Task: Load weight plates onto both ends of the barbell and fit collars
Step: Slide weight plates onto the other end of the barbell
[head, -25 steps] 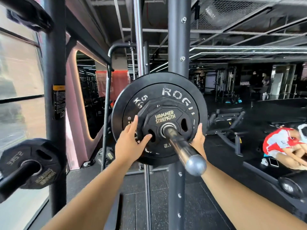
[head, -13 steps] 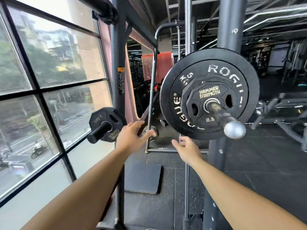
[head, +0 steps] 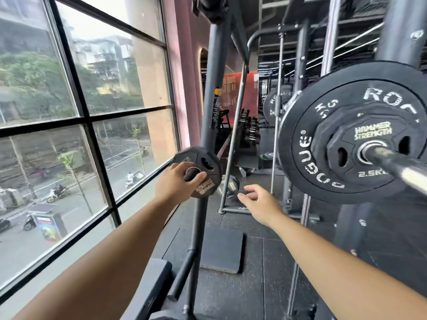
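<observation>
The left grip (head: 176, 184) closes on a small plate (head: 205, 189) hung on a rack (head: 208, 112) peg by the window (head: 92, 112), fingers over its rim and thumb across its face, while the right grip (head: 262, 205) hovers loosely spread and empty, left of the barbell (head: 403, 168) and its big plate (head: 305, 165).

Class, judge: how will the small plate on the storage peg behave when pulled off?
The small plate looks rigid and likely dense; the matching plate on the barbell reads 2.5 kg. Its grip holes should limit slipping; its faceted rim probably resists rolling.
</observation>
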